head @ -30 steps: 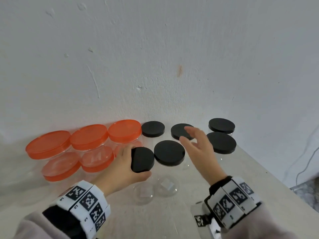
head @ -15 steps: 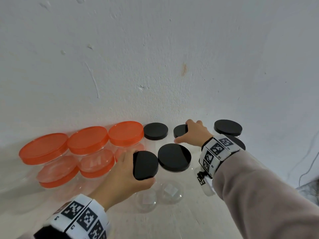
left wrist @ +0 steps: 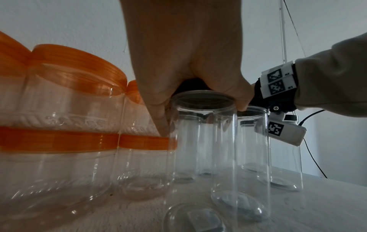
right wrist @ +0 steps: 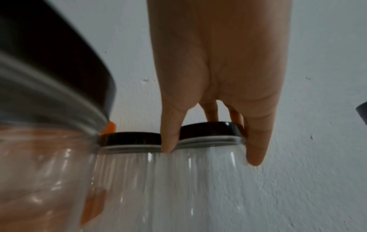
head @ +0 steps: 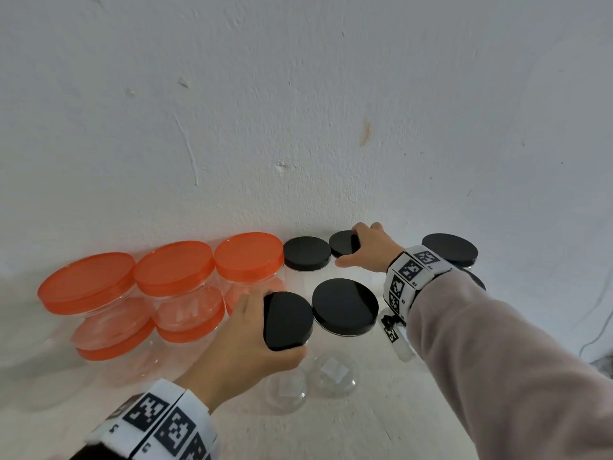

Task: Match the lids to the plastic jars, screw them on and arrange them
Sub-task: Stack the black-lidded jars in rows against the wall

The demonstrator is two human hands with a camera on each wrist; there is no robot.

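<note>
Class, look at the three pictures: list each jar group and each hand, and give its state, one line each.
Orange-lidded jars: lids on, stacked in two layers against the wall.
Front black-lidded jar: upright, lid on, gripped from above.
Back black-lidded jar: upright, lid on, gripped at the rim.
Left hand: fingers curled round the front lid.
Right hand: fingers curled round the back lid.

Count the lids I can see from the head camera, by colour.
Orange lids: 6, one lower one mostly hidden behind the left hand
Black lids: 6, one gripped by each of the left hand and right hand, one nearly hidden behind the right sleeve
Total: 12
</note>
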